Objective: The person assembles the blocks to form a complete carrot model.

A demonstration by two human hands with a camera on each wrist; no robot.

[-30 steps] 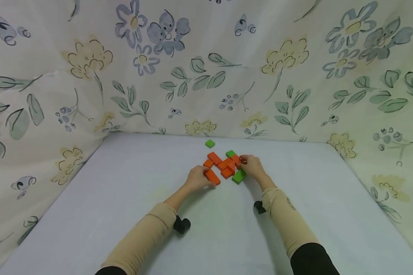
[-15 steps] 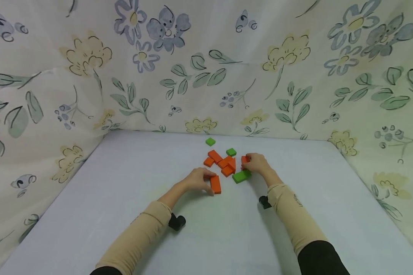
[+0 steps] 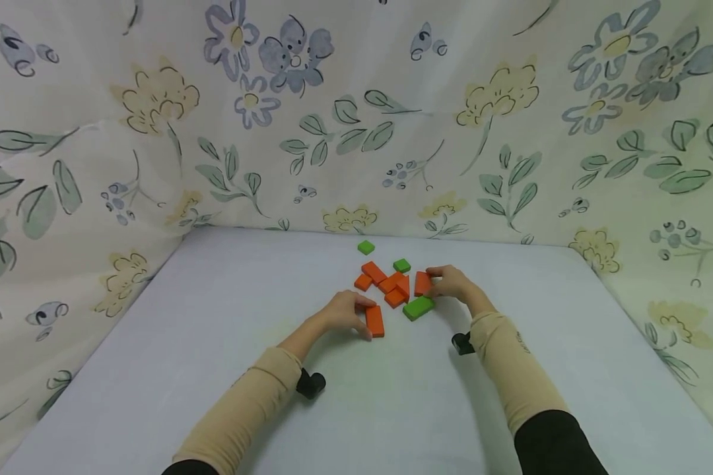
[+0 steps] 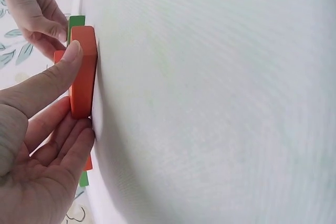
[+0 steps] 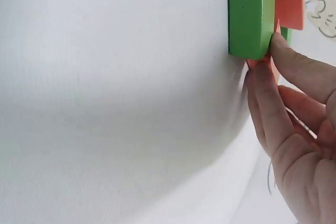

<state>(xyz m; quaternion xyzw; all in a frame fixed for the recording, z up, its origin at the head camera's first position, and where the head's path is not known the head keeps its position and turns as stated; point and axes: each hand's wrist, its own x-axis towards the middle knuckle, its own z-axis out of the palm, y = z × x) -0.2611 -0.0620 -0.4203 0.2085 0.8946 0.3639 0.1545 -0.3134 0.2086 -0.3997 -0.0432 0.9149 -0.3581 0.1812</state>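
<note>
My left hand [image 3: 342,313] holds an orange rectangular block [image 3: 375,321] at the near side of a group of blocks. In the left wrist view its thumb presses one end of the orange block [image 4: 83,87] while the fingers meet the other end. On the right side of the group, my right hand [image 3: 451,284] grips a second orange block [image 3: 422,284] by its right edge. Just in front of that one lies a green rectangular block [image 3: 418,308]. The right wrist view shows the thumb close by the green block [image 5: 245,14], which partly hides the orange piece.
Between the hands, several orange blocks [image 3: 373,272] lie touching or close together on the white table [image 3: 243,284]. One small green block [image 3: 401,265] sits behind them, another green block [image 3: 366,247] near the back edge. A flowered cloth [image 3: 333,165] hangs behind the table.
The left hand has drawn its orange block toward the person and turned it straighter, apart from the group. The right hand has pulled its orange block rightward; the green block beside it has turned slightly.
</note>
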